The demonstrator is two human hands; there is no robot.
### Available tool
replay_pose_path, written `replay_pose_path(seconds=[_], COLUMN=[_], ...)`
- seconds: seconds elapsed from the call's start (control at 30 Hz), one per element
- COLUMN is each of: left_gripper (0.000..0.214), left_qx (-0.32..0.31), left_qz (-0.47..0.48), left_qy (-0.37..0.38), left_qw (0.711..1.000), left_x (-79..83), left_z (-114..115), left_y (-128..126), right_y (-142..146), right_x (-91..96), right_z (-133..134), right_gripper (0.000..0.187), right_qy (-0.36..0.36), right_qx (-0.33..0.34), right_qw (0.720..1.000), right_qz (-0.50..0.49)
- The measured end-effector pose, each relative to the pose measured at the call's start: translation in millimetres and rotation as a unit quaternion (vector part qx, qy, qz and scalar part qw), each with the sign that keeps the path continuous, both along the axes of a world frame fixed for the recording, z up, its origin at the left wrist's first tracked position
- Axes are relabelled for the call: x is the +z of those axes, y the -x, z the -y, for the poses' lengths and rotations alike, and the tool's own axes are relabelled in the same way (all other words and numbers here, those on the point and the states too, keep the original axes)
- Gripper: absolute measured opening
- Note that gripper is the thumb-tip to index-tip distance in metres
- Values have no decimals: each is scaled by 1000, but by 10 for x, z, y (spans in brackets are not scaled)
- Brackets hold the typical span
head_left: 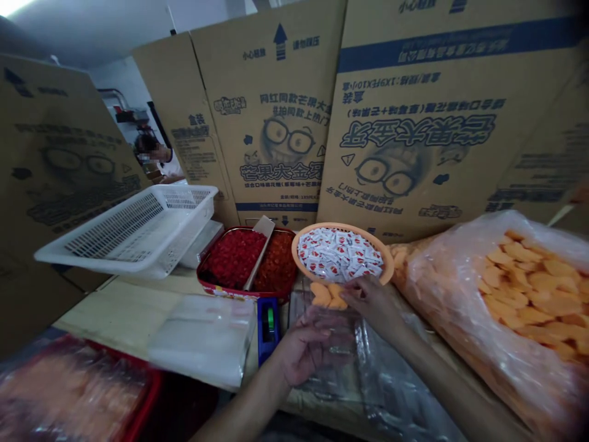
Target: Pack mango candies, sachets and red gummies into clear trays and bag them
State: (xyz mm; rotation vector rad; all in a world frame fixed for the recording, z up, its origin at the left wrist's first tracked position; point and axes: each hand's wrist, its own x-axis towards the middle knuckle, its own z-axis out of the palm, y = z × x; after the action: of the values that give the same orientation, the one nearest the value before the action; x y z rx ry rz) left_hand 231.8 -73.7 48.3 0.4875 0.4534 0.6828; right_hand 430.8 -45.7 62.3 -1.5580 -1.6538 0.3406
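- Right hand (365, 298): thumb and finger pinched on the right edge of a small fan of orange pieces (321, 294).
- Orange pieces: just in front of the peach basin (388, 261), above clear plastic (338, 368).
- Left hand (301, 350): fingers half curled beside that clear plastic, just below the pieces; can't tell if it grips anything.
- Peach basin: full of white-and-red sachets (340, 252).
- Right of the right arm: big plastic bag (451, 282), open, loaded with more pieces like those.
- Clear containers (391, 380) on the bench (115, 307), partly under the right forearm.
- Left of the left hand: blue dispenser (268, 337) with a green core, then flat clear bags (202, 337).
- Behind those: red tray (221, 290), red bits left of a divider (260, 255), orange-brown bits right.
- Far left: white basket (124, 265), perforated sides.
- Lower left: red tub (154, 393), blurred.
- Printed cardboard (280, 73) stands behind; co-worker (170, 166) visible through a gap.
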Motion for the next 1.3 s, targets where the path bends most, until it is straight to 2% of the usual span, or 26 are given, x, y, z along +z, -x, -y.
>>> replay_pose_path(seconds=[0.17, 0.3, 0.4, 0.53, 0.67, 0.77, 0.87, 0.93, 0.97, 1.03, 1.1, 1.17, 1.23, 1.3], left_gripper=[37, 40, 46, 55, 60, 60, 60, 61, 62, 63, 64, 67, 72, 74], left_qx=[13, 27, 26, 43, 60, 66, 67, 63, 60, 55, 53, 58, 68, 75], left_qz=[-8, -7, 10, 28, 35, 30, 23, 23, 26, 39, 51, 53, 50, 52], left_qy=[-3, 8, -6, -10, -14, -20, -24, -26, -27, -35, -44, -52, -56, -56], left_qw=[1000, 1000, 1000, 999, 998, 997, 997, 997, 997, 997, 996, 996, 995, 994], left_x=[-18, -84, -115, -112, -122, -134, -130, -127, -127, -132, -139, -142, -140, -139], left_z=[-12, -61, -128, -233, -341, -420, -485, -518, -531, -551, -560, -556, -543, -528], left_y=[163, 262, 325, 418, 526, 579, 596, 601, 604, 610, 613, 611, 609, 615], right_y=[-88, -296, -341, -286, -282, -330, -317, -208, -116, 133, 426, 701, 905, 1016], right_x=[9, 48, 63, 16, -47, -38, 44, 140, 197, 313, 403, 437, 415, 368], right_z=[-202, -552, -873, -1277, -1537, -1583, -1489, -1356, -1271, -1069, -857, -681, -570, -515], right_gripper=[21, 16, 19, 23, 26, 26, 28, 29, 29, 27, 26, 27, 26, 26], right_qy=[-19, 65, 98, 115, 170, 187, 163, 139, 129, 124, 162, 194, 200, 186], right_qx=[-11, -60, -79, -99, -118, -116, -110, -77, -37, 86, 228, 326, 360, 356], right_qw=[999, 974, 954, 945, 936, 939, 949, 964, 976, 987, 960, 923, 909, 915], right_qz=[43, 210, 270, 291, 284, 264, 248, 213, 174, 58, -28, -58, -56, -31])
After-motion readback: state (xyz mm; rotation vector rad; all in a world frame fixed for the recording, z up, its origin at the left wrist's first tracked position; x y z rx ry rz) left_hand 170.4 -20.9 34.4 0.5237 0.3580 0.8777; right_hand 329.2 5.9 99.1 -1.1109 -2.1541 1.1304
